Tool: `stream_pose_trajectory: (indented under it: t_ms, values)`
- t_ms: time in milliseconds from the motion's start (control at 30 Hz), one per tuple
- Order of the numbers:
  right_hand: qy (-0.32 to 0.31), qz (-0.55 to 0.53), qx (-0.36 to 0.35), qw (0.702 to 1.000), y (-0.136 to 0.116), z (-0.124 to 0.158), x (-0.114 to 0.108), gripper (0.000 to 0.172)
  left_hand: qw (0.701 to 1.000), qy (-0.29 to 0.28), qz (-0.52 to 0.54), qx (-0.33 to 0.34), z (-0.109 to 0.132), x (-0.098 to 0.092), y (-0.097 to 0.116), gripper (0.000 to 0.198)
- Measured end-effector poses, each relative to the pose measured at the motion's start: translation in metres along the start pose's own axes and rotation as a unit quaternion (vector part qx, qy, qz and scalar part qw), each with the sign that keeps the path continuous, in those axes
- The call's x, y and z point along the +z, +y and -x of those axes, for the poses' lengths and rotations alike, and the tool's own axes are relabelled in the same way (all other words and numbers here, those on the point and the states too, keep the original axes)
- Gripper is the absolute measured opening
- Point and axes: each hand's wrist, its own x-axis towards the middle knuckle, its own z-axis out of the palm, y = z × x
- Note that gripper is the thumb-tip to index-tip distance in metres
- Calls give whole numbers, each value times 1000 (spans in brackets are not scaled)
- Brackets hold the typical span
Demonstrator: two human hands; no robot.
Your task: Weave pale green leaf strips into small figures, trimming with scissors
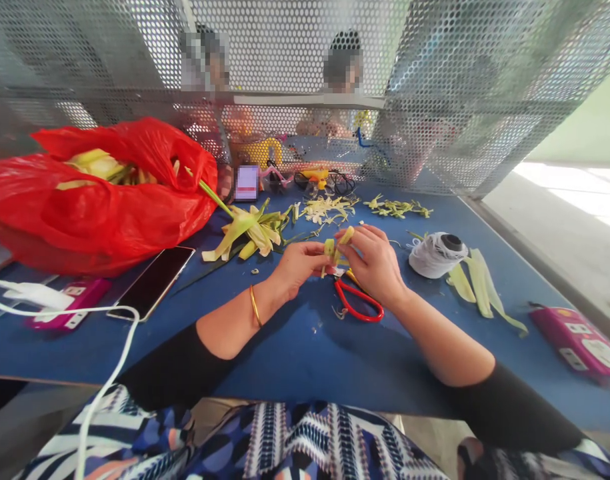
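Note:
My left hand (301,265) and my right hand (377,263) meet over the middle of the blue table. Between them is a narrow pale-yellow strip of husk (346,235), pinched by both hands. It seems folded or curled, and my fingers cover part of it. Just below my fingers lie red-handled scissors (363,315), whose blades are mostly hidden by my hands. A cone of white thread (435,259) stands to the right of my right hand. Left of my hands lies a bunch of dried husks (255,230).
A red plastic bag (129,227) of husks fills the left side. Nearby are a dark phone (152,283) and a power strip (72,303) with a white cable. Husk scraps (329,209) lie behind my hands, before a perforated metal screen (295,60). Another power strip (579,339) sits far right.

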Motion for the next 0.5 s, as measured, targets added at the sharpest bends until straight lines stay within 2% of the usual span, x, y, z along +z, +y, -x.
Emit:
stream_pose_trajectory:
  t_ms: [133, 267, 367, 500]
  values:
    - [-64, -1, 116, 991, 2, -2, 0, 24, 999, -33, -1, -5, -1, -2, -1, 15]
    - [-83, 11, 180, 980, -2, -3, -1, 24, 999, -45, 2, 7, 0, 0, -6, 18]
    - [-93, 1, 213, 973, -5, -2, 2, 21, 1000, -23, -5, 20, 0, 4, -10, 21]
    - [-117, -8, 238, 964, -6, -3, 0, 17, 999, 40, -12, 32, -2, 5, -11, 7]
